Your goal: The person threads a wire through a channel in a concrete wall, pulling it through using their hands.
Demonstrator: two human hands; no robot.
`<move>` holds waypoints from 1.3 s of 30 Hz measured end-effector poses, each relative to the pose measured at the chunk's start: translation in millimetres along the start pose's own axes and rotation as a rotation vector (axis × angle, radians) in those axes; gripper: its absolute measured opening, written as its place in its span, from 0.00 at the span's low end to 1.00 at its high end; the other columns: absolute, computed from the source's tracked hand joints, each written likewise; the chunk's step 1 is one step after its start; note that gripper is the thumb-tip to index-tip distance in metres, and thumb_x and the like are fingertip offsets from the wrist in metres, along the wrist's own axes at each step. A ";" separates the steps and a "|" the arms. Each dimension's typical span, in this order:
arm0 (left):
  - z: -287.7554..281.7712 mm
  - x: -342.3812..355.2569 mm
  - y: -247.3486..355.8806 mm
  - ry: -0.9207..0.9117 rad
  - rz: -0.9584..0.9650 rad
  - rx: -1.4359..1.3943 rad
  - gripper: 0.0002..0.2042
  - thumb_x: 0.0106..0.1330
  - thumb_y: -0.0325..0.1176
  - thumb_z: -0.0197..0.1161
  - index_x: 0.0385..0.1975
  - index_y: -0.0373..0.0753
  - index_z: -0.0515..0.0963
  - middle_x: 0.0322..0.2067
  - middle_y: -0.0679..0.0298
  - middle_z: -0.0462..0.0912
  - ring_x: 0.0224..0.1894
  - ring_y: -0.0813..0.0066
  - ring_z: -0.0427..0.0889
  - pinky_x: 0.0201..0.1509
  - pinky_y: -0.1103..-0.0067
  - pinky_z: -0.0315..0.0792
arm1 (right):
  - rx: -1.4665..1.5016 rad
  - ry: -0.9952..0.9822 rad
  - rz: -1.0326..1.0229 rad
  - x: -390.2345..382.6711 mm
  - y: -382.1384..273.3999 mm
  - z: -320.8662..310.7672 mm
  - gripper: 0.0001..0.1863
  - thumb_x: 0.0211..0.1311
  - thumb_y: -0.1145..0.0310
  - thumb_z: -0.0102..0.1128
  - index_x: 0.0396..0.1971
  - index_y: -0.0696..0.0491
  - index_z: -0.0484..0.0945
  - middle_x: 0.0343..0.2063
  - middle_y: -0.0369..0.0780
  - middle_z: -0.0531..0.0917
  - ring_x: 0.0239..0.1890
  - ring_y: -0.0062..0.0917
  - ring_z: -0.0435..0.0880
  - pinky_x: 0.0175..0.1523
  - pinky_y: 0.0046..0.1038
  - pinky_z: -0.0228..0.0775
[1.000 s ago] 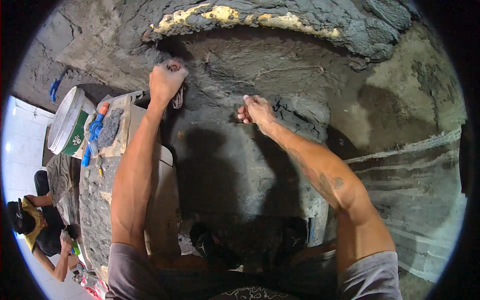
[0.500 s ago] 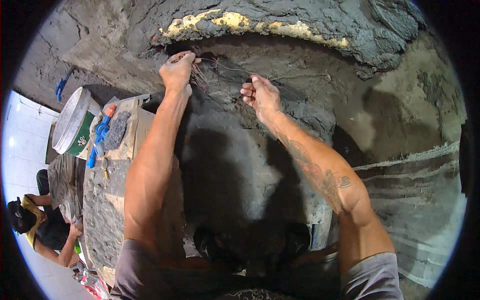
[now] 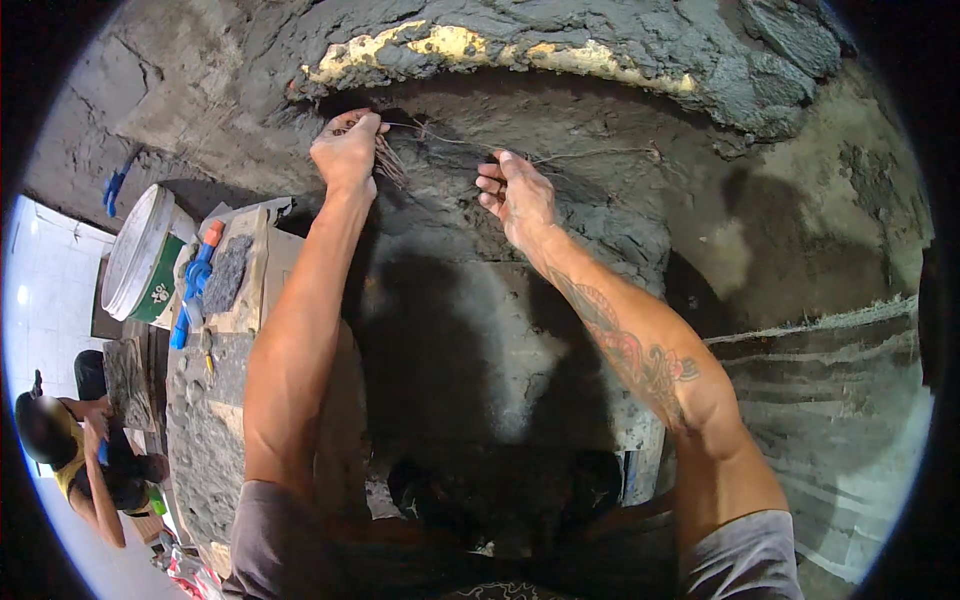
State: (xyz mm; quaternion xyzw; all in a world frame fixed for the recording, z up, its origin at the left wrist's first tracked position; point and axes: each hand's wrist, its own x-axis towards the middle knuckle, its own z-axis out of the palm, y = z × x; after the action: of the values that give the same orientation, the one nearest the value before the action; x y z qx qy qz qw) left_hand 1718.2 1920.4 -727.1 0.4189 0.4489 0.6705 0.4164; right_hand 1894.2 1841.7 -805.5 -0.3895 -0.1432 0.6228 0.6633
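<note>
My left hand is closed round a bundle of thin brownish strands, whose ends hang out below the fingers. I cannot tell whether they are wire or cord. One thin strand runs from this hand across to my right hand, where thumb and forefinger pinch it; the other fingers curl loosely. Past the right hand the strand continues to a spot on the rough grey wall. Above both hands, a yellow curved piece shows through lumpy wet mortar.
On the left stands a mortar-crusted board bearing a blue pipe fitting with an orange end and a grey scouring pad. A white and green bucket is beside it. Another person is at the lower left.
Both hands have shifted slightly left, still holding the strand. At the lower left, the other person has raised their arms towards their head.
</note>
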 end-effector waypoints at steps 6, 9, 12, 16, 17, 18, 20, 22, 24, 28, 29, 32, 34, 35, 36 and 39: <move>-5.4 6.0 -4.5 0.018 0.047 0.116 0.07 0.50 0.20 0.63 0.29 0.29 0.77 0.24 0.61 0.81 0.24 0.77 0.80 0.28 0.83 0.71 | 0.095 -0.021 0.045 2.5 8.3 16.8 0.13 0.66 0.64 0.55 0.46 0.54 0.72 0.31 0.40 0.81 0.28 0.23 0.80 0.30 0.24 0.75; 0.5 2.5 -6.2 0.040 0.025 0.090 0.07 0.50 0.21 0.63 0.30 0.29 0.77 0.23 0.60 0.81 0.23 0.78 0.80 0.27 0.84 0.70 | 0.157 -0.040 0.079 11.9 11.7 26.7 0.10 0.65 0.64 0.57 0.41 0.54 0.74 0.30 0.39 0.81 0.28 0.23 0.80 0.31 0.25 0.75; -2.0 -0.1 -7.3 0.049 0.008 0.081 0.07 0.52 0.21 0.63 0.30 0.29 0.77 0.23 0.59 0.82 0.23 0.79 0.79 0.25 0.85 0.68 | 0.244 -0.017 0.039 16.0 16.6 36.7 0.08 0.65 0.67 0.56 0.36 0.56 0.72 0.30 0.41 0.81 0.29 0.25 0.81 0.33 0.27 0.78; -11.6 -3.7 -10.6 0.013 -0.043 0.072 0.08 0.54 0.22 0.62 0.33 0.30 0.76 0.26 0.57 0.83 0.22 0.80 0.77 0.25 0.86 0.68 | 0.360 -0.057 0.020 23.1 13.4 45.4 0.07 0.66 0.69 0.53 0.36 0.58 0.71 0.32 0.44 0.80 0.31 0.28 0.81 0.35 0.27 0.79; -12.6 -5.6 -10.7 0.017 -0.077 0.060 0.08 0.54 0.23 0.63 0.33 0.30 0.76 0.26 0.56 0.83 0.22 0.80 0.77 0.26 0.86 0.68 | 0.369 -0.028 0.025 23.3 12.9 46.9 0.07 0.66 0.70 0.52 0.36 0.59 0.71 0.32 0.45 0.80 0.31 0.29 0.81 0.36 0.29 0.80; -13.6 -7.3 -10.9 0.016 -0.077 0.061 0.08 0.54 0.23 0.63 0.33 0.30 0.76 0.26 0.56 0.83 0.22 0.80 0.77 0.26 0.86 0.68 | 0.376 0.000 0.031 23.5 12.2 47.9 0.07 0.67 0.71 0.51 0.36 0.60 0.70 0.31 0.46 0.79 0.31 0.30 0.81 0.37 0.30 0.81; -16.5 -11.7 -13.0 0.001 -0.102 0.040 0.06 0.56 0.24 0.62 0.32 0.30 0.77 0.26 0.57 0.83 0.23 0.80 0.77 0.27 0.85 0.68 | 0.377 -0.004 0.025 24.3 10.6 48.9 0.06 0.67 0.72 0.51 0.36 0.60 0.70 0.31 0.46 0.79 0.31 0.30 0.81 0.37 0.30 0.81; -20.8 -21.6 -19.7 0.021 -0.146 0.062 0.06 0.56 0.24 0.62 0.32 0.30 0.77 0.27 0.57 0.83 0.23 0.80 0.77 0.28 0.84 0.69 | 0.376 -0.008 0.021 24.6 10.8 49.8 0.06 0.67 0.72 0.50 0.35 0.60 0.70 0.31 0.46 0.79 0.31 0.30 0.81 0.37 0.29 0.81; -26.3 -22.9 -26.5 0.010 -0.201 0.096 0.08 0.60 0.27 0.60 0.37 0.33 0.77 0.28 0.61 0.82 0.23 0.76 0.76 0.26 0.80 0.71 | 0.398 0.007 0.017 26.3 11.5 52.4 0.06 0.67 0.73 0.49 0.36 0.61 0.69 0.31 0.46 0.79 0.31 0.30 0.81 0.36 0.29 0.81; -34.3 -20.5 -34.5 -0.064 -0.227 0.031 0.06 0.60 0.29 0.61 0.33 0.34 0.76 0.25 0.63 0.79 0.22 0.75 0.77 0.25 0.80 0.72 | 0.388 -0.008 0.002 24.6 12.6 50.0 0.07 0.68 0.72 0.49 0.36 0.61 0.69 0.31 0.46 0.79 0.30 0.30 0.81 0.36 0.29 0.81; -36.1 -21.6 -40.3 -0.071 -0.247 0.038 0.06 0.61 0.30 0.62 0.32 0.36 0.75 0.24 0.64 0.78 0.22 0.75 0.77 0.25 0.80 0.72 | 0.403 -0.014 0.015 24.6 12.4 50.3 0.07 0.68 0.72 0.49 0.36 0.61 0.69 0.31 0.46 0.79 0.30 0.29 0.81 0.35 0.29 0.81; -31.2 -33.2 -60.6 -0.068 -0.292 -0.017 0.07 0.61 0.32 0.64 0.30 0.37 0.75 0.23 0.66 0.77 0.21 0.76 0.76 0.24 0.81 0.70 | 0.395 -0.014 0.026 24.1 10.8 47.6 0.06 0.67 0.72 0.50 0.36 0.60 0.69 0.31 0.45 0.79 0.30 0.28 0.81 0.33 0.28 0.80; -29.6 -38.2 -73.6 -0.027 -0.341 -0.064 0.07 0.63 0.34 0.63 0.29 0.39 0.74 0.22 0.66 0.76 0.21 0.77 0.75 0.24 0.80 0.70 | 0.376 -0.013 0.035 19.1 14.2 47.5 0.07 0.67 0.71 0.51 0.36 0.59 0.70 0.31 0.44 0.79 0.30 0.27 0.81 0.32 0.27 0.79; -29.6 -41.4 -81.4 -0.022 -0.337 -0.065 0.07 0.63 0.34 0.63 0.29 0.39 0.74 0.22 0.66 0.76 0.21 0.77 0.75 0.24 0.80 0.70 | 0.267 -0.020 0.029 17.8 15.6 45.5 0.08 0.67 0.69 0.51 0.35 0.58 0.71 0.30 0.43 0.80 0.29 0.25 0.80 0.31 0.25 0.76; -25.4 -46.8 -87.8 -0.056 -0.367 -0.204 0.07 0.64 0.34 0.62 0.31 0.40 0.73 0.23 0.65 0.76 0.21 0.76 0.75 0.24 0.79 0.71 | 0.156 -0.028 0.021 17.4 14.7 43.2 0.09 0.68 0.66 0.52 0.33 0.57 0.73 0.30 0.42 0.80 0.29 0.24 0.80 0.30 0.23 0.74; -1.6 -66.2 -101.5 -0.085 -0.441 -0.445 0.06 0.66 0.34 0.59 0.34 0.40 0.71 0.24 0.64 0.76 0.23 0.73 0.76 0.26 0.75 0.74 | -0.273 -0.024 -0.070 18.1 12.0 31.2 0.13 0.67 0.62 0.52 0.31 0.56 0.76 0.27 0.39 0.80 0.28 0.24 0.80 0.28 0.25 0.69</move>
State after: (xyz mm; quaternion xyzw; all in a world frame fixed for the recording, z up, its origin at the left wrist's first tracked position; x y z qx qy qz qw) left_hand 1755.1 1883.5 -836.5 0.2376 0.3535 0.6277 0.6516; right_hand 1867.8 1868.3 -798.7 -0.4632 -0.2482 0.5787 0.6237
